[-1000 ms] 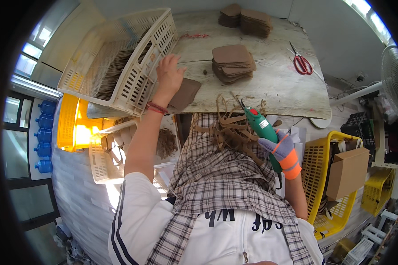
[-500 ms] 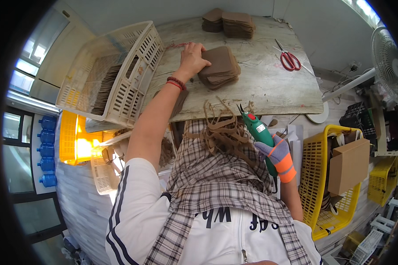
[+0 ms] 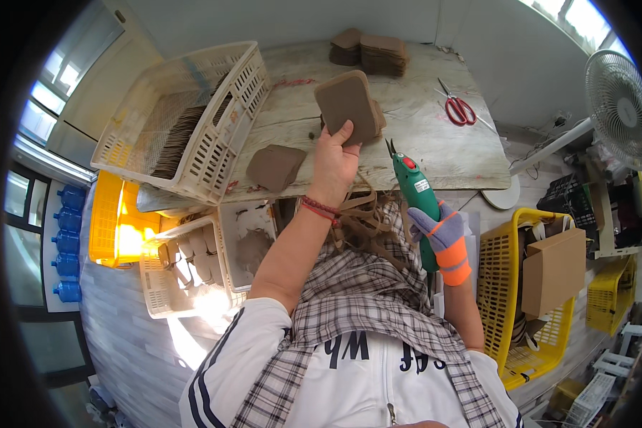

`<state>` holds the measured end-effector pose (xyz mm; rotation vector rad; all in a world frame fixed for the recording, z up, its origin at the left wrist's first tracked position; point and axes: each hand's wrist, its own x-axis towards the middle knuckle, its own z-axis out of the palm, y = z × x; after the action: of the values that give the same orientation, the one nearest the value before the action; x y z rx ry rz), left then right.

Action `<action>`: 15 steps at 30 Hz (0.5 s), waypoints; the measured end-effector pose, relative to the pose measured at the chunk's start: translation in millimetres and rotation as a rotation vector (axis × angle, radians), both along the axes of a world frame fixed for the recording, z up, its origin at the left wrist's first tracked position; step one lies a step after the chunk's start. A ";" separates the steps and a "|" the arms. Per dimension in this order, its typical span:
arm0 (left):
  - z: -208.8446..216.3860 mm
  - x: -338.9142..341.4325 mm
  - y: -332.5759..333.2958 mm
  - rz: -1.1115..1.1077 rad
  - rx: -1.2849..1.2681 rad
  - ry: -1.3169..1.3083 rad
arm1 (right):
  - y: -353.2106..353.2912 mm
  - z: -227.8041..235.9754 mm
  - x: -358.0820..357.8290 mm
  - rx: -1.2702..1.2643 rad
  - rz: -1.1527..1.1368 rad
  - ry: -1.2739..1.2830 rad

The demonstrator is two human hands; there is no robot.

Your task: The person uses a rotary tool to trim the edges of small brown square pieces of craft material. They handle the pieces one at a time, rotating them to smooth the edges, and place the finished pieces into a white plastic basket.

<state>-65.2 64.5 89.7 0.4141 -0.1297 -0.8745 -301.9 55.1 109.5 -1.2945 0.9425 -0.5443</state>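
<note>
Pinched in my left hand (image 3: 337,162), thumb on top, is a flat brown piece with rounded corners (image 3: 345,103), raised and tilted over the table. Behind it, partly hidden, shows the edge of a stack of similar pieces (image 3: 380,120). My right hand (image 3: 444,239), in a grey and orange glove, is wrapped round green electric scissors (image 3: 414,184) with a red button. Their blades point up, apart from the brown piece. Loose brown offcut strips (image 3: 367,222) lie on my lap against the table edge. More brown pieces (image 3: 274,167) rest left of my left hand.
Two brown stacks (image 3: 384,57) stand at the table's back, with red-handled scissors (image 3: 460,111) at the right. A white crate (image 3: 225,143) holding brown pieces occupies the left side. A yellow basket (image 3: 498,285) with a cardboard box (image 3: 553,271) stands right, below a fan (image 3: 624,103).
My left hand has come off the stack's left side and moved nearer and right, now lifting a brown piece. The electric scissors stay in my right hand, slightly higher in view.
</note>
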 end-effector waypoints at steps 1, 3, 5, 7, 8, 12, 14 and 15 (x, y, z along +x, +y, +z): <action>-1.4 -8.3 -1.0 0.001 -0.034 0.049 | 1.0 4.7 0.6 -0.002 -0.005 -0.005; -1.9 -20.9 -2.1 -0.002 -0.058 0.149 | 2.5 9.9 0.6 -0.008 -0.023 -0.023; -0.1 -27.0 -1.8 -0.012 -0.072 0.155 | 5.4 14.4 -0.8 -0.011 -0.026 -0.006; 1.9 -31.6 -1.5 -0.015 -0.085 0.165 | 8.2 17.5 -2.2 -0.013 -0.026 -0.001; 3.1 -33.5 -1.0 -0.014 -0.092 0.172 | 9.6 18.3 -2.6 -0.014 -0.025 -0.005; 4.3 -37.7 1.2 -0.030 -0.122 0.167 | 13.2 22.1 -4.4 -0.019 0.001 -0.011; 7.8 -40.8 5.0 -0.057 -0.134 0.144 | 16.0 25.6 -4.7 -0.027 -0.013 -0.029; 9.2 -42.5 7.1 -0.070 -0.140 0.132 | 17.3 27.2 -5.0 -0.031 -0.020 -0.038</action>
<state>-107.7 71.6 98.9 0.2213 -0.0835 -0.9526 -306.8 72.4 136.7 -1.2991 0.9193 -0.5995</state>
